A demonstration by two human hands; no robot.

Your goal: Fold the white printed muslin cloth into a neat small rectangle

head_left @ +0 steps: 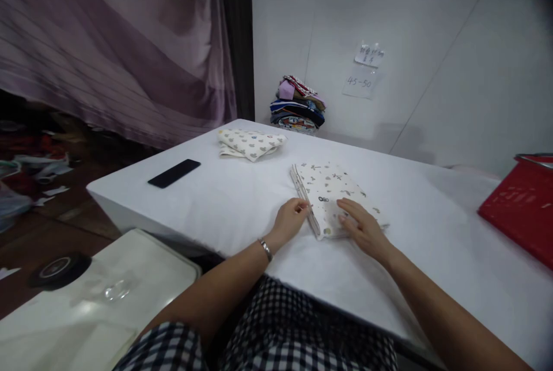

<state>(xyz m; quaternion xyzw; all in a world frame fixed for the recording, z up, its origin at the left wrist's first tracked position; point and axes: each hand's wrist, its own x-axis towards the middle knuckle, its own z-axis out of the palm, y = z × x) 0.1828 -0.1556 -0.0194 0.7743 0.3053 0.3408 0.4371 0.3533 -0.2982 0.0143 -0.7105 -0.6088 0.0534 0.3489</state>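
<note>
A folded white cloth [334, 189] with a small print of leaves and figures lies flat on the white table, its layered edge facing left. At that edge, my left hand [291, 218] has its thumb and fingertips pinched together on the cloth's layers. The exact grip is partly hidden by the fingers. My right hand [363, 230] rests on the near right part of the same cloth, with its fingers stretched out and slightly apart. Further back to the left lies a second folded white cloth [253, 143] with a grey print, touched by neither hand.
A black phone-like slab [174, 173] lies on the white table [207, 209] at left. Several folded fabrics are stacked in a pile [298, 107] by the wall. A red bag [525, 207] stands at the right edge. A pale appliance top [142, 279] adjoins the table at lower left.
</note>
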